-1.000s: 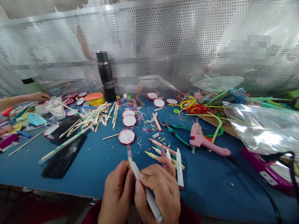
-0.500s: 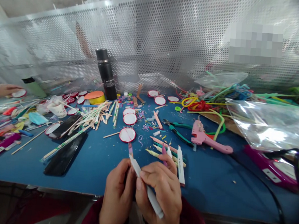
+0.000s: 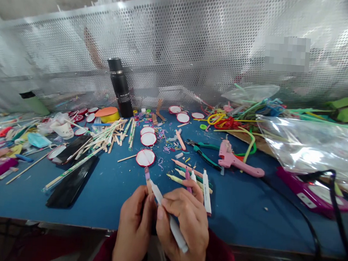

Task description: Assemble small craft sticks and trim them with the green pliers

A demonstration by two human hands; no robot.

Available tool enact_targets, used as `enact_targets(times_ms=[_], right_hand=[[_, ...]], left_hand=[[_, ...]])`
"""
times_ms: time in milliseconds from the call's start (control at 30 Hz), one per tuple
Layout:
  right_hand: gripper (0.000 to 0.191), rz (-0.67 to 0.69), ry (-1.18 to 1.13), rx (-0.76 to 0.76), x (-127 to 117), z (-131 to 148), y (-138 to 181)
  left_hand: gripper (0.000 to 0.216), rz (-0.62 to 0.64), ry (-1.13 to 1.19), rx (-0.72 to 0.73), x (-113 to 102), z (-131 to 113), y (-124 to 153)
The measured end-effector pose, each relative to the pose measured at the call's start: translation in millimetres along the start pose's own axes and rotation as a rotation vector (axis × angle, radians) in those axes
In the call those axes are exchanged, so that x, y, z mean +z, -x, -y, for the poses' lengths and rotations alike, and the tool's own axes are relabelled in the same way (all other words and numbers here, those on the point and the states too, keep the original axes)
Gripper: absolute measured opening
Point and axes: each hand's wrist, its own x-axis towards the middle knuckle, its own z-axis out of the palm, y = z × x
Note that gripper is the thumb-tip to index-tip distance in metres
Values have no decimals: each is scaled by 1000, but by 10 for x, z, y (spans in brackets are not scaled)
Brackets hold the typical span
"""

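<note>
Over the blue tabletop (image 3: 107, 189), the left hand (image 3: 133, 225) pinched a purple-tipped wooden stick (image 3: 147, 176) while the right hand (image 3: 187, 223) pinched a white marker (image 3: 157, 193) angled at it, apparently for colouring; further strokes likely required steady support.

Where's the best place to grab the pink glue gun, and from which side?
I'd grip the pink glue gun around its handle, coming from the right. It lies on its side, and the long, slim handle sticks out that way, easy to wrap fingers around. Keep clear of the little pale tip under its thick body; it might be hot.
</note>
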Motion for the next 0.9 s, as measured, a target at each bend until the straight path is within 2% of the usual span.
enact_targets(times_ms=[500,900], right_hand=[[15,-25,-29,22,6,16,1],[15,0,-32,-32,7,-25,19]], left_hand=[[33,20,5,-18,-22,-1,13],[33,43,36,-48,-6,48,14]])
